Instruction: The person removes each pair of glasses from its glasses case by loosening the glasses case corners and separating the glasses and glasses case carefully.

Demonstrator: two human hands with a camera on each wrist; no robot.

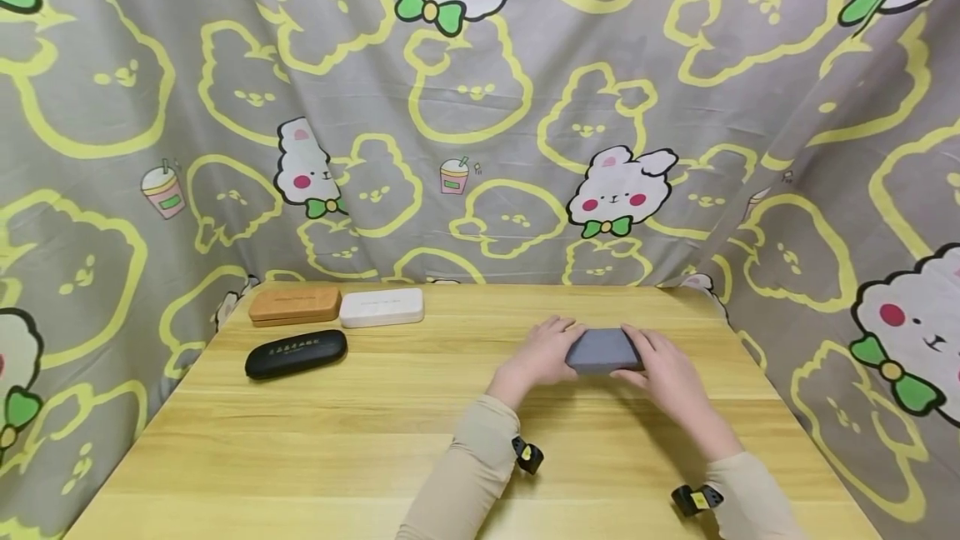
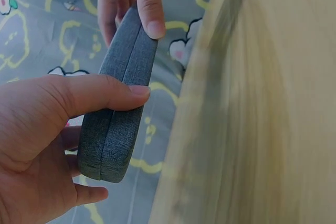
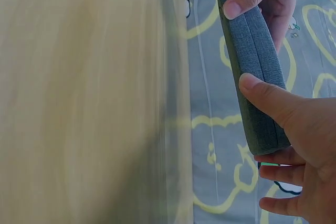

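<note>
A grey fabric glasses case (image 1: 602,350) is held just above the wooden table (image 1: 420,423), right of centre, with its lid closed. My left hand (image 1: 543,354) grips its left end, thumb across the seam (image 2: 113,94). My right hand (image 1: 663,365) grips the right end, thumb on the front edge (image 3: 262,95). In the left wrist view the case (image 2: 118,111) shows as two closed halves. In the right wrist view the case (image 3: 252,72) runs between both thumbs.
A black case (image 1: 296,353), a brown case (image 1: 295,305) and a white case (image 1: 382,307) lie at the table's far left. A patterned cloth (image 1: 480,107) hangs behind and on both sides. The table's right edge is close to my right hand.
</note>
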